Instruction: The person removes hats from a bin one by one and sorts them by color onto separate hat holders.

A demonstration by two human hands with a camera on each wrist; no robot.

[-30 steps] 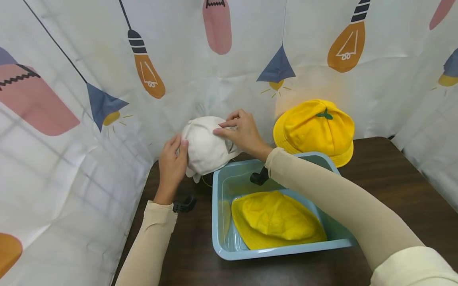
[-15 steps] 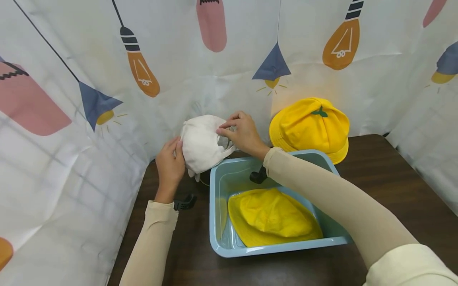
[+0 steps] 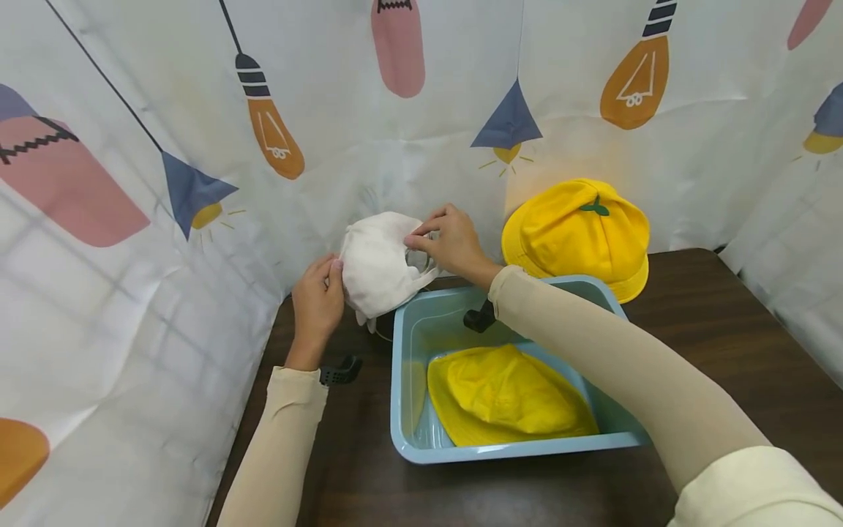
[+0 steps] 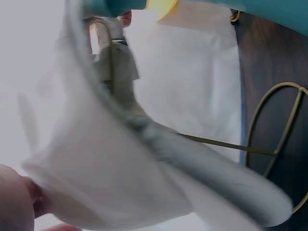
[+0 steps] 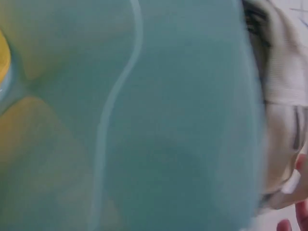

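In the head view, a white cap [image 3: 374,263] sits at the back left on a thin gold wire stand [image 4: 276,153]. Its arched back opening faces right, toward my right hand. My left hand [image 3: 317,301] pinches the cap's left side between thumb and fingers. With thumb and fingertips, my right hand [image 3: 456,245] pinches the fabric by the upper edge of that opening. The left wrist view shows the cap [image 4: 106,163] close up, with the wire running beneath it. Most of the stand is hidden under the cap.
A pale blue basin [image 3: 399,380] stands just right of and in front of the cap. A yellow bucket hat [image 3: 514,395] lies inside it. Behind the basin sits another yellow hat [image 3: 579,238] with a green leaf. A printed cloth [image 3: 408,168] hangs behind the dark table [image 3: 691,307].
The cap has turned a little, and its back opening shows more than one second ago. Both hands have stayed on it. The yellow hats and basin have not moved on the table.
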